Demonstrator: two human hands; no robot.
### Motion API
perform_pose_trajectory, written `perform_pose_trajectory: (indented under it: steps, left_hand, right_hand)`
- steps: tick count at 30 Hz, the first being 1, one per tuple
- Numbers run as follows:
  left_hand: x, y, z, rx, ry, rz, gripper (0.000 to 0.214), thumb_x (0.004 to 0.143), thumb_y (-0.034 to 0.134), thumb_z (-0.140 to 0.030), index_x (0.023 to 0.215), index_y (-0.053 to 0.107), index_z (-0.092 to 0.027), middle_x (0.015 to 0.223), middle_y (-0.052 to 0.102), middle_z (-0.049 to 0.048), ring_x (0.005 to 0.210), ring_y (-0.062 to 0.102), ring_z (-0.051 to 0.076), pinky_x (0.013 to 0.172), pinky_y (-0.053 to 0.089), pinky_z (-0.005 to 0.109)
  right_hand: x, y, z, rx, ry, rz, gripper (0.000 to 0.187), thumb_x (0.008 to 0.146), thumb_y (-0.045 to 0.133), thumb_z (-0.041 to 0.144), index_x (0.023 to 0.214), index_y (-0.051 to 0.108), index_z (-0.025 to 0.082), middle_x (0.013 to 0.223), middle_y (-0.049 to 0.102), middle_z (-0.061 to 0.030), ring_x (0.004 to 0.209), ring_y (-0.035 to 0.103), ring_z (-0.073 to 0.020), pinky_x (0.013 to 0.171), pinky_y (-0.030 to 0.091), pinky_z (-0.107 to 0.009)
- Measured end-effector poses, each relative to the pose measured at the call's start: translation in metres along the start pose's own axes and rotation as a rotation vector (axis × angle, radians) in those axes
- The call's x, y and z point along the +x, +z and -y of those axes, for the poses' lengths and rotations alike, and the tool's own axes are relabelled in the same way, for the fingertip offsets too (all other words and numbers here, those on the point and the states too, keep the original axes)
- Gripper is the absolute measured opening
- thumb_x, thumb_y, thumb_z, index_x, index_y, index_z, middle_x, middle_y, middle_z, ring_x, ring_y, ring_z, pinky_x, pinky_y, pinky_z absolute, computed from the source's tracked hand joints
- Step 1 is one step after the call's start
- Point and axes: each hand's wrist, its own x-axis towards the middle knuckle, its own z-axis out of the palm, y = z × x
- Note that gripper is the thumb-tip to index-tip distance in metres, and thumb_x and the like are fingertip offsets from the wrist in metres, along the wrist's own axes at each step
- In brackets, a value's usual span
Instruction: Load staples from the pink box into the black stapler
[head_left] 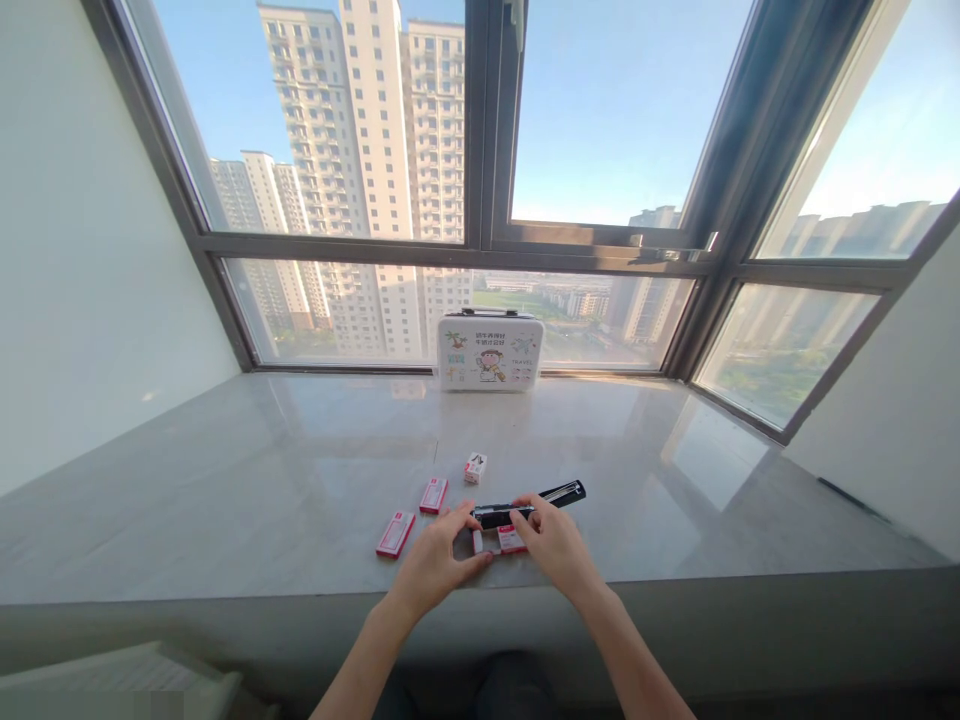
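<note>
A black stapler [491,516], swung open with its upper arm stretching to the right, lies across both hands above the sill. My left hand [433,556] grips its left end with the fingertips, and the thumb reaches down by a red-and-white staple box [511,540]. That box seems open; the hands partly cover it. With fingers closed round the stapler's middle, my right hand [553,541] holds it from the near side. To the left lie two more red-and-white staple boxes, a nearer one [395,534] and a farther one [433,495]. Behind the stapler sits a small white-and-red box [475,468].
A white carry case [490,352] with cartoon prints stands upright against the window at the back. The grey marble sill [300,500] ends at a front edge just below the hands. A window handle [675,252] juts out at upper right.
</note>
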Motion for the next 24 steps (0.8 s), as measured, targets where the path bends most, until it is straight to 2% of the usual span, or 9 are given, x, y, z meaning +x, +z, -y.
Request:
perform_pose_trajectory:
  steps: [3,6,9,11,14,18,21,24]
  left_hand:
    - [0.002,0.001,0.003,0.010,0.000,0.013,0.039,0.077,0.077,-0.043,0.112,0.068,-0.029,0.143,0.057,0.0048,0.139,0.045,0.029,0.120,0.030,0.044]
    - [0.003,0.003,0.007,0.016,0.000,0.017,0.045,0.076,0.077,-0.044,0.118,0.067,-0.030,0.141,0.059,0.0043,0.139,0.045,0.029,0.120,0.029,0.046]
    - [0.004,0.005,0.008,0.018,0.009,0.004,0.058,0.075,0.079,-0.041,0.130,0.061,-0.030,0.141,0.059,0.0046,0.139,0.045,0.029,0.120,0.030,0.046]
    - [0.004,0.005,0.007,0.012,0.025,-0.013,0.059,0.075,0.079,-0.039,0.130,0.061,-0.031,0.142,0.058,0.0042,0.138,0.046,0.029,0.120,0.030,0.046]
    - [0.003,0.004,0.004,-0.008,0.038,-0.027,0.044,0.075,0.079,-0.036,0.117,0.068,-0.032,0.141,0.059,0.0026,0.136,0.049,0.028,0.118,0.034,0.043]
    - [0.003,0.002,0.004,-0.038,0.005,-0.026,0.040,0.074,0.080,-0.038,0.111,0.068,-0.031,0.139,0.061,0.0023,0.137,0.048,0.027,0.115,0.037,0.040]
    - [0.003,0.001,0.003,-0.052,0.012,-0.012,0.036,0.076,0.077,-0.038,0.110,0.068,-0.030,0.138,0.061,0.0025,0.136,0.048,0.026,0.116,0.036,0.037]
    - [0.001,-0.003,-0.002,-0.056,0.016,-0.011,0.035,0.076,0.077,-0.039,0.108,0.066,-0.029,0.139,0.059,0.0040,0.135,0.048,0.026,0.114,0.037,0.037]
  right_hand:
    - [0.010,0.029,0.012,0.144,0.033,0.089,0.031,0.091,0.054,0.046,0.101,0.066,0.019,0.062,0.065,-0.0005,0.060,0.060,-0.0177,0.055,0.036,-0.025]
    - [0.020,0.055,0.016,0.326,0.146,0.067,0.033,0.088,0.056,0.047,0.101,0.062,0.017,0.061,0.065,0.0002,0.056,0.059,-0.0171,0.053,0.039,-0.024]
    - [0.024,0.066,0.021,0.388,0.160,0.046,0.029,0.086,0.058,0.044,0.097,0.062,0.017,0.061,0.063,0.0014,0.054,0.056,-0.0153,0.052,0.039,-0.024]
    - [0.024,0.062,0.028,0.342,0.102,0.038,0.026,0.087,0.058,0.042,0.093,0.064,0.018,0.059,0.061,0.0022,0.054,0.054,-0.0142,0.053,0.037,-0.023]
    - [0.020,0.043,0.038,0.204,-0.036,0.031,0.022,0.089,0.057,0.038,0.091,0.067,0.019,0.058,0.058,0.0037,0.055,0.051,-0.0128,0.055,0.034,-0.022]
    - [0.012,0.013,0.041,0.018,-0.194,0.181,0.016,0.088,0.059,0.032,0.086,0.071,0.021,0.061,0.059,0.0038,0.058,0.051,-0.0118,0.055,0.029,-0.022]
    - [0.007,0.005,0.040,-0.095,-0.229,0.252,0.011,0.084,0.062,0.026,0.085,0.072,0.022,0.066,0.064,0.0027,0.061,0.054,-0.0121,0.058,0.028,-0.023]
    - [0.003,0.003,0.037,-0.135,-0.211,0.254,0.010,0.084,0.062,0.025,0.087,0.071,0.022,0.072,0.067,0.0010,0.066,0.057,-0.0136,0.060,0.029,-0.024]
